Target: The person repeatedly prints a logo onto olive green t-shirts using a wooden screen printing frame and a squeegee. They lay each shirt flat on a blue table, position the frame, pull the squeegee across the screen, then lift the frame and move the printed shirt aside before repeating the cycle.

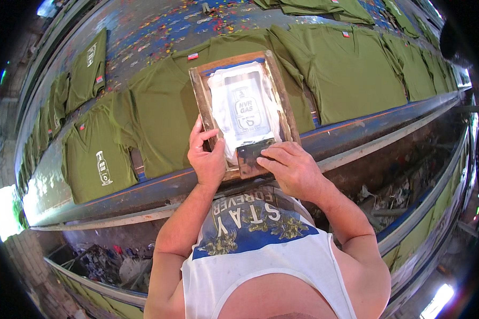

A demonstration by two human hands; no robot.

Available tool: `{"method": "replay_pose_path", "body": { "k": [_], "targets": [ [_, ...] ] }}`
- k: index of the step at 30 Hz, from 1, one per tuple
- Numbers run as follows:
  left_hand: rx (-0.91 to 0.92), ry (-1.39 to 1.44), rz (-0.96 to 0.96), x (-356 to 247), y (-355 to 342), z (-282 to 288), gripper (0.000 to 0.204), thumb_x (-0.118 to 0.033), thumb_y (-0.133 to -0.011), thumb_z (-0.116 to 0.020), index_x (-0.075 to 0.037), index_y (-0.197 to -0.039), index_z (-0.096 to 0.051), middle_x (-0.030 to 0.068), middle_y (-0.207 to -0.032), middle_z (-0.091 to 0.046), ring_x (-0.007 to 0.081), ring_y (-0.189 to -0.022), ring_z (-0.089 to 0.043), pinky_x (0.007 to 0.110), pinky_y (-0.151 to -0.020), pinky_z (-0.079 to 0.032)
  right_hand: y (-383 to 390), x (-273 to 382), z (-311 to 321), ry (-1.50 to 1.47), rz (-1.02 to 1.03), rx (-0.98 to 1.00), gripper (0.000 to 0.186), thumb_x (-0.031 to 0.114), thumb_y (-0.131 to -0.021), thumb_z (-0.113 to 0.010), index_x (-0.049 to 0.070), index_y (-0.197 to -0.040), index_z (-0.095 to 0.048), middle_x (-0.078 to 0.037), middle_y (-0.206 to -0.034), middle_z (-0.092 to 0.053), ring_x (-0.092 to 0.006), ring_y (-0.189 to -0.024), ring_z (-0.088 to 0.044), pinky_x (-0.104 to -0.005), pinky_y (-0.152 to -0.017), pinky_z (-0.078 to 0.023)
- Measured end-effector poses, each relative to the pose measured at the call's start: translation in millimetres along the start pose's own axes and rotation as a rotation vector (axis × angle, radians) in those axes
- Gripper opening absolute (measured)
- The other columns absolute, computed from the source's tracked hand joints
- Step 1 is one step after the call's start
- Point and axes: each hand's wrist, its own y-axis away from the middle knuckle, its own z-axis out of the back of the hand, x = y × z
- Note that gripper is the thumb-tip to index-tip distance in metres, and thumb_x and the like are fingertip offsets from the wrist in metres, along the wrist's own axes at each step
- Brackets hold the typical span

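Observation:
A wooden screen-printing frame lies on an olive-green V-neck T-shirt spread over the long table. White ink or paste surrounds the pale mesh, which carries a bottle-shaped design. My left hand is closed around the frame's near left edge, thumb on top. With my right hand I grip a dark brown squeegee at its right part. Its blade rests at the near end of the mesh. To the left, another olive T-shirt bears a white bottle-shaped print.
More olive T-shirts lie in a row to the right, and a farther row runs along the far side. Colourful paint specks and blobs cover the blue tabletop between them. Below the table's near rail is a trough with dark scraps.

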Motion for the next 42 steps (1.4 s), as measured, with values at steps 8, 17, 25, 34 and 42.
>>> {"method": "replay_pose_path", "body": {
  "k": [8, 17, 25, 34, 42],
  "targets": [
    [-0.057, 0.126, 0.168, -6.7, -13.8, 2.3, 0.047, 0.007, -0.101, -0.074, 0.005, -0.147, -0.068, 0.0245, -0.159, -0.066, 0.0255, -0.134, -0.07, 0.038, -0.114, -0.056, -39.1, -4.3, 6.4, -0.029, -0.076, 0.067, 0.038, 0.0, -0.084, -0.072, 0.004, -0.122, -0.077, -0.012, -0.119, -0.076, -0.0381, -0.113, -0.072, -0.0499, -0.1, -0.059],
    [0.114, -0.034, 0.339, -33.9, -46.9, 22.8, 0.058, 0.008, -0.094, -0.08, 0.005, -0.15, -0.065, 0.0122, -0.137, -0.074, 0.0134, -0.104, -0.07, 0.03, -0.092, -0.062, -1.2, 11.0, -5.2, 0.046, -0.082, 0.06, 0.043, 0.006, -0.088, -0.072, 0.004, -0.131, -0.077, -0.013, -0.129, -0.074, -0.0365, -0.124, -0.071, -0.0504, -0.107, -0.06],
    [0.119, 0.012, 0.364, -32.0, -52.4, 23.6, 0.059, 0.01, -0.09, -0.084, 0.003, -0.146, -0.067, 0.0092, -0.127, -0.075, 0.0081, -0.088, -0.064, 0.026, -0.081, -0.059, -39.5, -36.0, -37.7, 0.135, -0.046, -0.115, 0.052, -0.004, -0.083, -0.07, 0.007, -0.132, -0.081, -0.013, -0.132, -0.076, -0.0382, -0.127, -0.073, -0.0511, -0.11, -0.06],
    [0.117, 0.006, 0.407, -29.2, -48.9, 24.6, 0.061, 0.007, -0.091, -0.086, 0.005, -0.148, -0.065, -0.0002, -0.101, -0.065, 0.005, -0.08, -0.06, 0.024, -0.074, -0.055, -149.4, -97.0, -3.9, 0.065, -0.008, -0.097, 0.045, -0.01, -0.085, -0.068, 0.002, -0.127, -0.079, -0.02, -0.118, -0.079, -0.0421, -0.116, -0.075, -0.0506, -0.1, -0.062],
    [0.105, -0.014, 0.405, -30.3, -48.3, 26.4, 0.064, 0.006, -0.09, -0.088, 0.006, -0.149, -0.064, -0.0016, -0.089, -0.067, 0.0052, -0.078, -0.061, 0.024, -0.071, -0.053, -154.2, -102.5, 1.2, 0.083, 0.059, 0.019, 0.044, -0.011, -0.084, -0.07, 0.003, -0.124, -0.083, -0.017, -0.11, -0.078, -0.0406, -0.107, -0.075, -0.0492, -0.095, -0.063]
  ]
}}
